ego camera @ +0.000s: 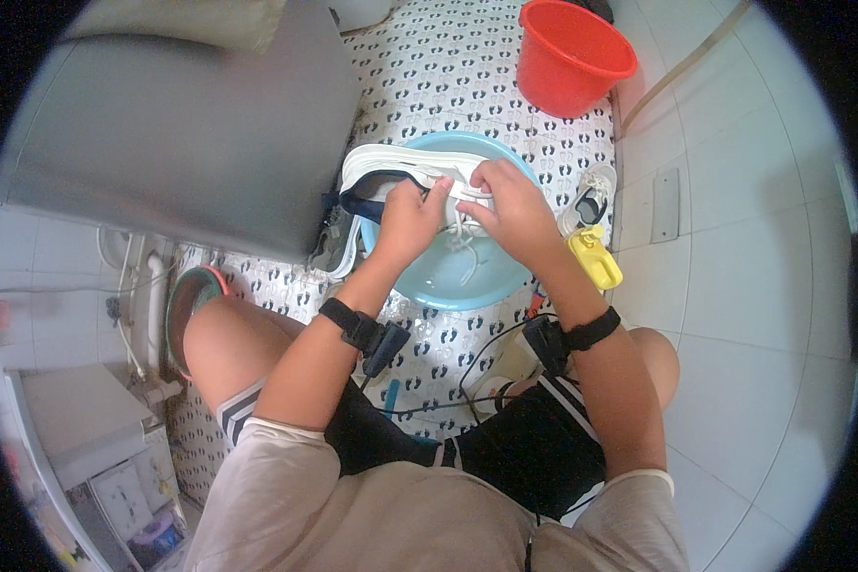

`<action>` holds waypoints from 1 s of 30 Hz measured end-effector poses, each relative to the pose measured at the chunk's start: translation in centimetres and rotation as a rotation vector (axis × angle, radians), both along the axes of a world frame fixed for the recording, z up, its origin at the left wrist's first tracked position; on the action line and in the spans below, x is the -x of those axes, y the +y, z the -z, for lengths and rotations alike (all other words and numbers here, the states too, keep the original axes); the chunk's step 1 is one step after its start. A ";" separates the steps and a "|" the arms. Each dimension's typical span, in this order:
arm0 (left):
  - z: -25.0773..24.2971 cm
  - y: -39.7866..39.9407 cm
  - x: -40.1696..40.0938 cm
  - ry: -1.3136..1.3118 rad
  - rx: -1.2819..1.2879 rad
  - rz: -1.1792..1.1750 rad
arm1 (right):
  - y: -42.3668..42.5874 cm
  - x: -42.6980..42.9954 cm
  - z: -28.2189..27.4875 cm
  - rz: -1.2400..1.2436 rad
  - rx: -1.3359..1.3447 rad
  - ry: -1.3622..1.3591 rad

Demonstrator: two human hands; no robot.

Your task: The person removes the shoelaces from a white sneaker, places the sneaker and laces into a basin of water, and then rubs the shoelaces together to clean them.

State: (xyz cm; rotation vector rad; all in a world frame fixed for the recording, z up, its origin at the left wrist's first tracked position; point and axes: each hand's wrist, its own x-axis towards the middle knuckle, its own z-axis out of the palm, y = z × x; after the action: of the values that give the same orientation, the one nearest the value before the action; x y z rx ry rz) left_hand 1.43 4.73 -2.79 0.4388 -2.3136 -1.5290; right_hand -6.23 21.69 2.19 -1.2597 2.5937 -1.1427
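A white shoe (379,161) with a dark inner lining lies on its side above a light blue plastic basin (443,300) that holds water. My left hand (411,218) grips the shoe at its opening and tongue, with the fingertips partly inside. My right hand (511,207) pinches the white shoelace (480,193) near the front of the shoe. Loose lace ends hang down over the basin. The toe of the shoe is hidden behind my right hand.
A red bucket (572,79) stands at the top right. Another white shoe (597,189) and a yellow plastic bottle (595,257) lie between basin and tiled wall (743,286). A grey appliance or cabinet (186,143) stands at left. Cables hang from both wrist straps.
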 end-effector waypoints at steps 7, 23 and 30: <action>0.2 0.4 0.3 0.003 0.041 0.033 | 1.2 1.2 -0.8 -0.070 -0.030 -0.068; -0.5 0.2 0.9 0.016 0.048 0.002 | 2.4 2.4 -1.0 -0.005 0.042 0.113; -0.1 0.2 0.7 -0.030 0.134 0.067 | 1.0 1.1 -0.7 -0.125 -0.162 -0.006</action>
State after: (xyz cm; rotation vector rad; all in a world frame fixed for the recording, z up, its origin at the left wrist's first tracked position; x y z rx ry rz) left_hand 0.77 4.94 -2.68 0.3559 -2.4588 -1.3943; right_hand -7.33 22.67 2.85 -1.3568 2.5036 -0.8954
